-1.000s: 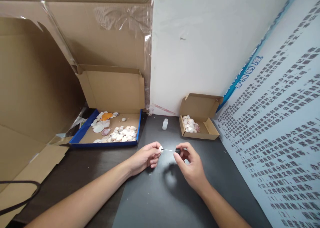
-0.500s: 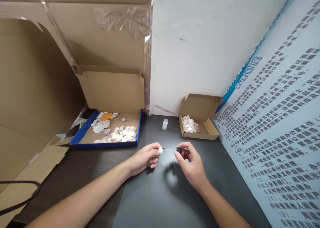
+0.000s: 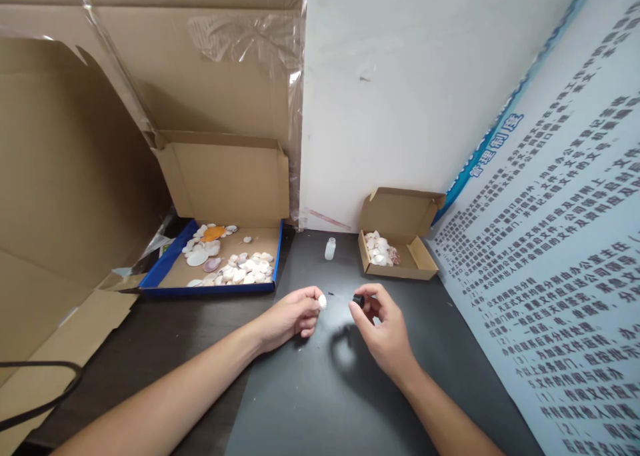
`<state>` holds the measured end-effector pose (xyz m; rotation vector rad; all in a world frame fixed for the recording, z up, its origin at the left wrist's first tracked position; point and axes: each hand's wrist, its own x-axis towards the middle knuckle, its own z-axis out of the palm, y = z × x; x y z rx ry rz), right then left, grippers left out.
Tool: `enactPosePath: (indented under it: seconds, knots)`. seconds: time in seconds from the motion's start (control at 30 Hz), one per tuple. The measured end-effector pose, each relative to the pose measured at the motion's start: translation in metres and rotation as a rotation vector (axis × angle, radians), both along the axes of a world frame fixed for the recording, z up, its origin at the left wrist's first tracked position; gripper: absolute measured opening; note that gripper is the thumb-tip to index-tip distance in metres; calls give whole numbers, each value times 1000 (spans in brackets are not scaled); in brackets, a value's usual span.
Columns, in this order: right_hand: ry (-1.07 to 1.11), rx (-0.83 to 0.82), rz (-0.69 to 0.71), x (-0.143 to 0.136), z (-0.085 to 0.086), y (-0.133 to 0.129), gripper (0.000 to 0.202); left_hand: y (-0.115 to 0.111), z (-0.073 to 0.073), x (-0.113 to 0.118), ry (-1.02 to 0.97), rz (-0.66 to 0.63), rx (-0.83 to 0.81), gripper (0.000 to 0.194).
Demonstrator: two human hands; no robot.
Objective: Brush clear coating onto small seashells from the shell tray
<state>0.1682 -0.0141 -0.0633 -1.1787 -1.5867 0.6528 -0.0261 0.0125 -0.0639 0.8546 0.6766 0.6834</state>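
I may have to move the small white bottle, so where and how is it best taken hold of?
Probably a light pinch on opposite sides of the small white bottle, on the body below its narrower neck. It stands upright on the dark mat, so come from the near side: the white panel rises behind, and the small cardboard box sits to its right.

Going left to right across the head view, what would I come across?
Thin black cable, blue-rimmed cardboard box, small white shell, round black cap, small brown cardboard box, pale-blue printed board.
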Motion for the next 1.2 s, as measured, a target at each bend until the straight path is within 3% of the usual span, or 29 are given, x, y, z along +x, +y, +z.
enactPosePath:
  seconds: [0.1,0.23,0.37,0.5,0.63,0.77,1.2]
  knots:
    - [18,-17,69,0,1,-1,11,0,0,0,1,8,5,18]
    - [-25,-8,23,0,0,-1,11,0,-2,0,0,-4,27,20]
    - [7,-35,88,0,0,0,11,0,-3,0,-1,13,31,20]
    - [-30,-17,16,0,-1,0,12,-1,-2,2,-4,53,36,19]
    - [-9,-22,65,0,-1,0,12,-1,-1,3,-4,69,38,21]
    - [-33,-3,4,0,-1,0,12,-1,-1,3,9,57,42,21]
    - [-30,-4,79,0,0,-1,10,0,-2,2,23,24,58,23]
